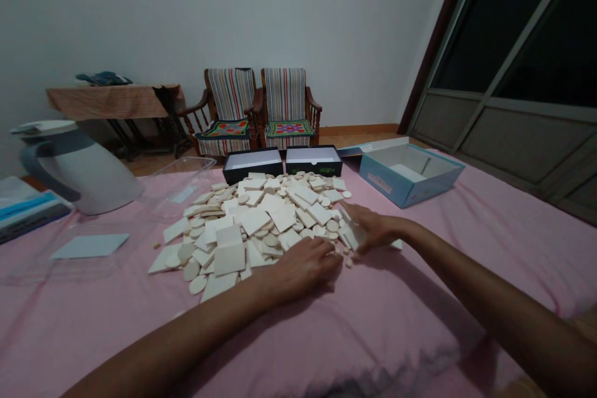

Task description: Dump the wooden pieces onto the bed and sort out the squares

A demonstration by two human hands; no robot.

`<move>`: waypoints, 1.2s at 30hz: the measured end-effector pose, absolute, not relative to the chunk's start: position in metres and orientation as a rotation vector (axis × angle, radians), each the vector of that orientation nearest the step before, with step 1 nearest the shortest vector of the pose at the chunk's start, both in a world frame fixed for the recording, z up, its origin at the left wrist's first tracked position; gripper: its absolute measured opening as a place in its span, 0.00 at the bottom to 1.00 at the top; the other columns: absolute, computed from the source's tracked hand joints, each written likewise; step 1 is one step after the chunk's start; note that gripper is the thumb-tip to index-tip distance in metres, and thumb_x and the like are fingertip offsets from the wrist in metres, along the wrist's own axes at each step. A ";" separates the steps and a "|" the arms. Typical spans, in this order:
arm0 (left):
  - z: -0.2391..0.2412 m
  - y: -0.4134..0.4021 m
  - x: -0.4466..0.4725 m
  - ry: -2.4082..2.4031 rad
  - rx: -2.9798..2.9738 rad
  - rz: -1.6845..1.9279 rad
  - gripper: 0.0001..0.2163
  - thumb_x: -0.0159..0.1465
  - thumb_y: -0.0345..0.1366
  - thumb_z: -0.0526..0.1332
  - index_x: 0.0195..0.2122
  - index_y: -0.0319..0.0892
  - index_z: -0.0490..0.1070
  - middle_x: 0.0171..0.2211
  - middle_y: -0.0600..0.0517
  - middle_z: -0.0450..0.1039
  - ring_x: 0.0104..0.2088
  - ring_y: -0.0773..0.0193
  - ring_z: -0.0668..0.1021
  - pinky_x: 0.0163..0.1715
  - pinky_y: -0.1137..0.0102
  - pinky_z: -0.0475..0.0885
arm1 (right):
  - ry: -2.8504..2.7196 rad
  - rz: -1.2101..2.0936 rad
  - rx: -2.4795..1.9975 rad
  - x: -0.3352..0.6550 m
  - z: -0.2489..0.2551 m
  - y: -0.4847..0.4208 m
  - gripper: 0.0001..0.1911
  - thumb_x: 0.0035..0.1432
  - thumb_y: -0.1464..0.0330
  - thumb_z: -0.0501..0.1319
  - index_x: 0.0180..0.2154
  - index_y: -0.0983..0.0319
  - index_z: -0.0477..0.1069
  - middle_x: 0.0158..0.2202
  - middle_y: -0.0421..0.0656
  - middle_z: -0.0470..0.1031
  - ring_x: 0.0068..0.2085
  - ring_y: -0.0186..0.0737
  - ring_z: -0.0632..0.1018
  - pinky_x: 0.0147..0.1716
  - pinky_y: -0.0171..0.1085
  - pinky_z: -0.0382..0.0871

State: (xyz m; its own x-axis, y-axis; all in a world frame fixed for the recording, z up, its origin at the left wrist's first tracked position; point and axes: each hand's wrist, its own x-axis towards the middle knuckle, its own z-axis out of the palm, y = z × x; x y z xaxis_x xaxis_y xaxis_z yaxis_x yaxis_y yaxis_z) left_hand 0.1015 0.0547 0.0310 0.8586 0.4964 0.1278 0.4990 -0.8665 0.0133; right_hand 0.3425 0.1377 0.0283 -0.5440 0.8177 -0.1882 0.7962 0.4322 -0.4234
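A big heap of cream wooden pieces (261, 224), squares, rectangles and round discs, lies on the pink sheet (373, 336). My left hand (303, 267) rests palm down at the heap's near edge, fingers curled over small pieces. My right hand (368, 227) lies on the heap's right edge, its fingers closed around a few flat pieces (352, 235). Behind the heap stand two black boxes (252, 165) (313, 160), both open.
An open blue box (408, 174) sits at the back right. A clear plastic tray (184, 183) and a white-grey jug (77, 168) stand at the left, with a pale blue card (91, 245) nearer me. Two striped chairs (256, 109) stand by the wall.
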 end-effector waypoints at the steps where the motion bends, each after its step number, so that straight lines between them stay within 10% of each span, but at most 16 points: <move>1: 0.028 0.054 0.109 -0.833 -3.000 -0.177 0.21 0.59 0.44 0.66 0.49 0.42 0.66 0.47 0.45 0.70 0.48 0.55 0.72 0.46 0.64 0.68 | -2.650 0.737 -1.496 0.344 0.020 0.135 0.71 0.28 0.57 0.74 0.68 0.68 0.38 0.69 0.60 0.39 0.68 0.60 0.46 0.64 0.51 0.46; 9: 0.020 0.069 0.145 -1.239 -2.876 -0.168 0.05 0.66 0.33 0.55 0.40 0.39 0.68 0.40 0.45 0.69 0.41 0.55 0.72 0.41 0.61 0.70 | -2.616 0.578 -1.442 0.323 0.002 0.137 0.59 0.41 0.58 0.67 0.68 0.66 0.40 0.67 0.61 0.46 0.66 0.61 0.52 0.61 0.56 0.48; 18: 0.022 0.083 0.152 -1.456 -2.832 -0.149 0.09 0.65 0.28 0.49 0.41 0.38 0.67 0.39 0.45 0.70 0.39 0.56 0.75 0.38 0.64 0.72 | -2.519 0.530 -1.340 0.311 0.004 0.153 0.43 0.34 0.70 0.67 0.56 0.69 0.62 0.55 0.57 0.63 0.56 0.55 0.64 0.55 0.47 0.58; 36: 0.042 0.128 0.098 -1.566 -2.632 -0.347 0.12 0.63 0.23 0.49 0.40 0.39 0.68 0.38 0.47 0.69 0.38 0.60 0.73 0.40 0.68 0.69 | -1.740 0.397 -1.262 0.245 0.004 0.172 0.12 0.43 0.70 0.61 0.35 0.59 0.67 0.37 0.42 0.68 0.43 0.43 0.71 0.46 0.41 0.65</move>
